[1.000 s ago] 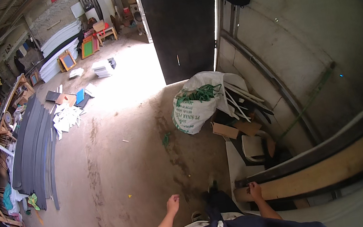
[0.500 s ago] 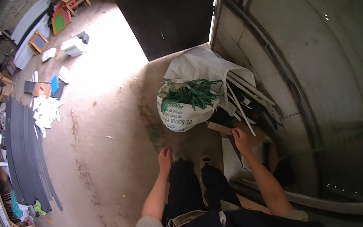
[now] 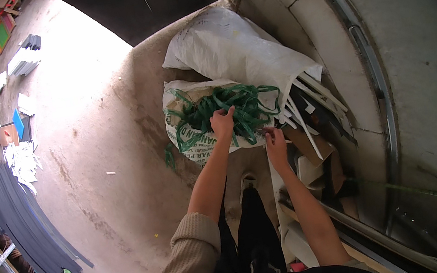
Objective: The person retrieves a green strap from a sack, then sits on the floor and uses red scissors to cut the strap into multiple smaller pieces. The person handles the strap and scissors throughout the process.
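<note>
A white woven sack point(image 3: 174, 135) with dark printing stands open in front of me, filled with tangled green plastic strapping point(image 3: 245, 103). My left hand point(image 3: 221, 124) reaches over the near rim into the strapping, its fingers bent among the green strips. Whether it grips any of them is hard to see. At the sack's right front rim, my right hand point(image 3: 276, 150) has its fingertips curled together against the edge. What lies between those fingertips is too small to make out. Just right of this hand is a piece of brown cardboard point(image 3: 308, 142).
A larger white sack point(image 3: 226, 41) lies behind, with long pale strips point(image 3: 318, 89) sticking out. A panelled wall point(image 3: 300, 38) with a metal rail point(image 3: 370, 66) runs along the right. Grey boards point(image 3: 26, 224) and white scraps point(image 3: 22, 162) lie on the floor at left.
Both hands have moved forward to the sack, the left into the green strapping. My right hand has left the cardboard strip it was at. The view has come closer to the sacks.
</note>
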{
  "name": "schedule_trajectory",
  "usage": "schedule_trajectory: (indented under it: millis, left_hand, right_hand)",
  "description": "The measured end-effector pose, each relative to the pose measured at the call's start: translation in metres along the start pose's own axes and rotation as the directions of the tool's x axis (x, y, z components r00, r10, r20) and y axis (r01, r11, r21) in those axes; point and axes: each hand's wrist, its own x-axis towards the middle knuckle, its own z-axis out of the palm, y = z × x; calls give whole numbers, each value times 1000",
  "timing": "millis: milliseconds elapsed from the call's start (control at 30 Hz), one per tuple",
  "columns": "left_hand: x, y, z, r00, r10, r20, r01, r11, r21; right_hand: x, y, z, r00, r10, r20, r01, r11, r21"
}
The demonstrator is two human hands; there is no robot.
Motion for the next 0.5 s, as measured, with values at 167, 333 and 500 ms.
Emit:
schedule_trajectory:
  millis: [167, 333, 500]
  left_hand:
    - [6, -6, -8, 984, 154, 93, -115, 934, -338]
    - [-49, 31, -60, 906, 262, 334, 77, 673, -735]
    - [-77, 70, -122, 936, 298, 186, -26, 586, -810]
  right_hand:
    - [22, -26, 24, 937, -329, -117, 270, 894, -357]
    - [37, -70, 19, 828, -554, 86, 541, 750, -379]
    - [33, -100, -12, 918, -251, 307, 244, 968, 62]
